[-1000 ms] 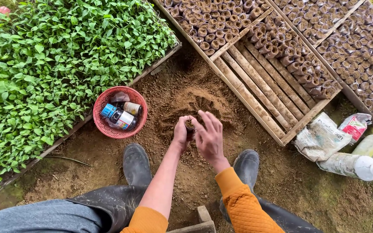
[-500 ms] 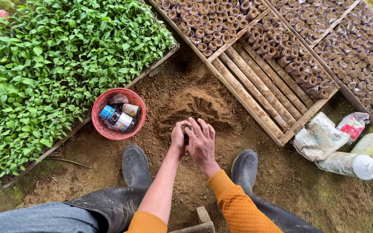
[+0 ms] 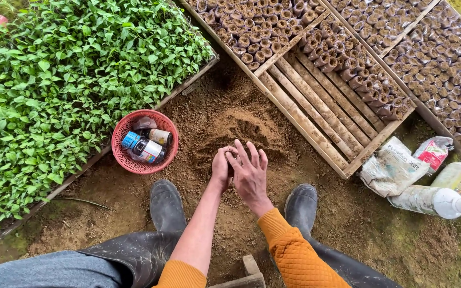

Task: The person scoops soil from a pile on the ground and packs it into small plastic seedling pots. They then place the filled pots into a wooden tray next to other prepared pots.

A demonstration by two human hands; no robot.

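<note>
My left hand (image 3: 221, 169) is closed around a small soil-filled pot, which is almost hidden by my fingers. My right hand (image 3: 250, 175) lies over the pot's top with its fingers spread, pressing against the left hand. Both hands hover just in front of a loose mound of brown soil (image 3: 244, 130) on the ground. My two dark rubber boots (image 3: 168, 205) stand on either side below the hands.
A red mesh basket (image 3: 120, 159) with bottles sits to the left. A bed of green seedlings (image 3: 54, 80) fills the left side. Wooden slatted trays (image 3: 321, 114) with several rows of filled pots lie ahead and right. Bags and plastic bottles (image 3: 438, 200) lie at the right.
My right hand came down from beside the pot onto its top, then spread its fingers. Both hands stayed just in front of the soil mound.
</note>
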